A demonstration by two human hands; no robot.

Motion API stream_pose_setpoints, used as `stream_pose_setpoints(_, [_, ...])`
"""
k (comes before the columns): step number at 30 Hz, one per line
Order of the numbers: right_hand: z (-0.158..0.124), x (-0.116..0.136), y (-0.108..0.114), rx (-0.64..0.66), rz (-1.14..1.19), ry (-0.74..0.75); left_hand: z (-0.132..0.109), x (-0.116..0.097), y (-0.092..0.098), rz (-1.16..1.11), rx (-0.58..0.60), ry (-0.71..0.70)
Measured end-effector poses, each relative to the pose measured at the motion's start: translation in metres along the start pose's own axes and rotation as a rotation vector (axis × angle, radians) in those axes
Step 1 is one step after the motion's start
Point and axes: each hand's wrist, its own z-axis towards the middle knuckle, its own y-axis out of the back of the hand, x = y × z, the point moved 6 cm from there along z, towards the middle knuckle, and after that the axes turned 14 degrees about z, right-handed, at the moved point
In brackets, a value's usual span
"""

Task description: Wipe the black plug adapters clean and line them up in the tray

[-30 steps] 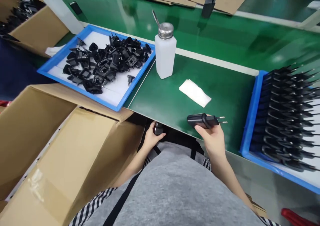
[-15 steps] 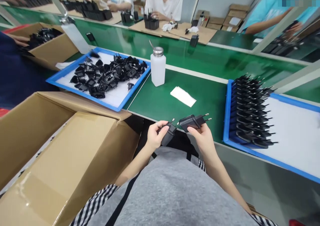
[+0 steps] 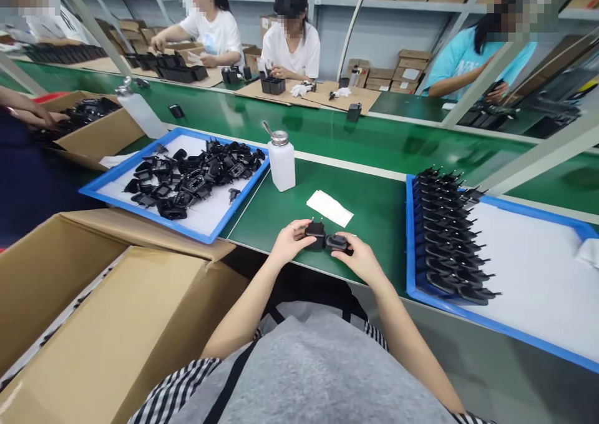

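My left hand [image 3: 291,244] is closed on a black plug adapter [image 3: 316,234], its two metal pins pointing away from me. Right beside it, my right hand [image 3: 364,258] grips a second black plug adapter [image 3: 336,243], turned so its rounded face shows; its pins are not visible. Both are held over the front edge of the green bench [image 3: 374,205]. Just beyond them lies a folded white cloth or paper [image 3: 330,208]. A white pump bottle [image 3: 282,167] stands behind that.
Left, a blue-rimmed tray [image 3: 213,229] holds a heap of black plug parts. Right, another blue tray [image 3: 410,236] carries rows of black adapters, pins facing right. An open cardboard box [image 3: 154,311] stands at my left. Co-workers sit across the bench; a co-worker's hand [image 3: 42,115] reaches into a box.
Both hands have moved slightly away from my body, over the bench edge. The right adapter has been turned, so its pins no longer point right. The view has tilted up.
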Motion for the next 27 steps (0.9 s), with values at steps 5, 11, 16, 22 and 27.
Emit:
stream_pose_setpoints(5, [-0.013, 0.026, 0.013, -0.348, -0.279, 0.124, -0.01, -0.005, 0.004, 0.129, 0.063, -0.072])
stream_pose_setpoints(11, [-0.011, 0.041, -0.019, -0.109, -0.445, 0.032, -0.009, -0.008, 0.007, 0.253, 0.145, 0.06])
stream_pose_setpoints(16, [0.004, 0.036, -0.02, 0.01, -0.539, 0.038, 0.002, -0.031, 0.008, 0.556, 0.307, 0.068])
stream_pose_setpoints(22, [0.022, 0.036, -0.019, 0.139, -0.428, -0.072, 0.016, -0.054, -0.002, 1.072, 0.345, 0.064])
stream_pose_setpoints(27, [0.029, 0.04, -0.019, 0.193, -0.443, -0.136, 0.015, -0.06, -0.006, 1.075, 0.306, 0.057])
